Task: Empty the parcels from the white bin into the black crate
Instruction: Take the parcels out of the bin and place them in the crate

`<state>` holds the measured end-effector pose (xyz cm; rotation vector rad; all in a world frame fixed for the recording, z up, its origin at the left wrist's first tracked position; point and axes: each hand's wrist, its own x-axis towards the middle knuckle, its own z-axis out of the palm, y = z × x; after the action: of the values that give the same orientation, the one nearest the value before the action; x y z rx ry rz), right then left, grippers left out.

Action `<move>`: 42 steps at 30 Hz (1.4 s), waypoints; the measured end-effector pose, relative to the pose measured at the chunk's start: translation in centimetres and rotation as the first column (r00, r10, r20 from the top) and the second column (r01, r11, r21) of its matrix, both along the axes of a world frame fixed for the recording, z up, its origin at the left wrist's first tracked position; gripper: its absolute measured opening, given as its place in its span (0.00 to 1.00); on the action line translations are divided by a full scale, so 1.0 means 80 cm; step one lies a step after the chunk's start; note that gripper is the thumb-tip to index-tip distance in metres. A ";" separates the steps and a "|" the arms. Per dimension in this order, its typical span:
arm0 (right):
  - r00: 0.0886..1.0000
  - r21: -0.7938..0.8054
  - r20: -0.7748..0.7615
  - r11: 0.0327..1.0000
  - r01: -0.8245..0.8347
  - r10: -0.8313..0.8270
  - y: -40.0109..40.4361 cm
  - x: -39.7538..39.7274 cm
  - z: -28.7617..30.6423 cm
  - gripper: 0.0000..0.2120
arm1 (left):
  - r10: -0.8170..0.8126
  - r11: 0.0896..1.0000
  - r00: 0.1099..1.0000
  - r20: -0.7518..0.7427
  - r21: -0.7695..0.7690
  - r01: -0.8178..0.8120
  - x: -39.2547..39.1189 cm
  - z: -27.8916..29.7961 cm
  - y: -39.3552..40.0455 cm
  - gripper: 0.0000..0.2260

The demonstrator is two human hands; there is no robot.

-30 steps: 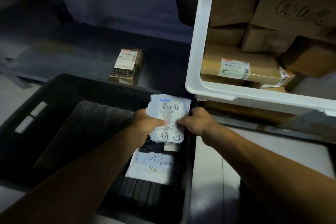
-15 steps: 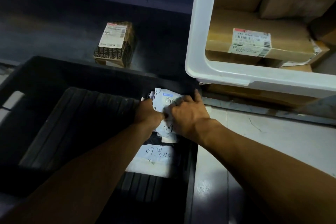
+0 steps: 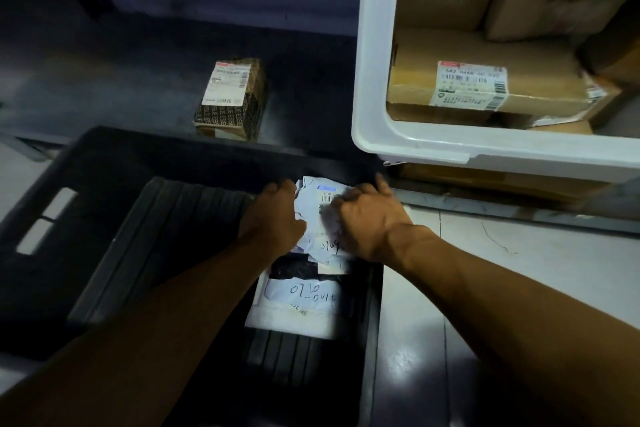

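Note:
Both my hands reach into the far right corner of the black crate. Between them is a crumpled white parcel bag with a barcode label. My left hand grips its left edge and my right hand grips its right side with curled fingers. Below it in the crate lie a black bag and a white parcel with handwritten numbers. The white bin stands at the upper right, filled with several brown cardboard parcels; one carries a white label.
A small patterned brown box with a white label sits on the dark surface behind the crate. A dark ribbed panel lies in the crate's middle. Pale tiled floor stretches to the right, under the bin.
The white bag has been lowered from above the crate into its far right corner and is now crumpled between my hands. My right hand has moved over the bag.

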<state>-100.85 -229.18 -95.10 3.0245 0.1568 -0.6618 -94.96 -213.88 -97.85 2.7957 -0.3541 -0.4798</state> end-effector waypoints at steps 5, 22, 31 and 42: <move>0.997 0.100 0.061 0.994 0.045 -0.051 -0.016 -0.034 0.047 0.26 | -0.249 0.943 0.968 0.015 0.233 0.239 -0.018 0.048 0.017 0.31; 0.957 0.020 0.276 0.996 0.085 -0.087 -0.036 -0.167 0.218 0.25 | -0.493 0.853 0.843 0.216 0.309 0.420 -0.132 0.240 -0.008 0.35; 0.936 -0.024 0.329 0.990 0.142 -0.127 -0.081 -0.197 0.266 0.28 | -0.526 0.844 0.805 0.274 0.286 0.455 -0.158 0.281 -0.041 0.34; 0.649 0.397 0.445 0.786 0.474 -0.616 -0.192 -0.163 0.293 0.28 | -0.410 0.896 0.824 0.392 0.003 0.444 -0.111 0.315 -0.136 0.35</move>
<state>-113.91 -244.58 -71.63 3.3365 -0.8009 0.3129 -103.87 -224.76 -72.61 2.7005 -1.0793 0.0129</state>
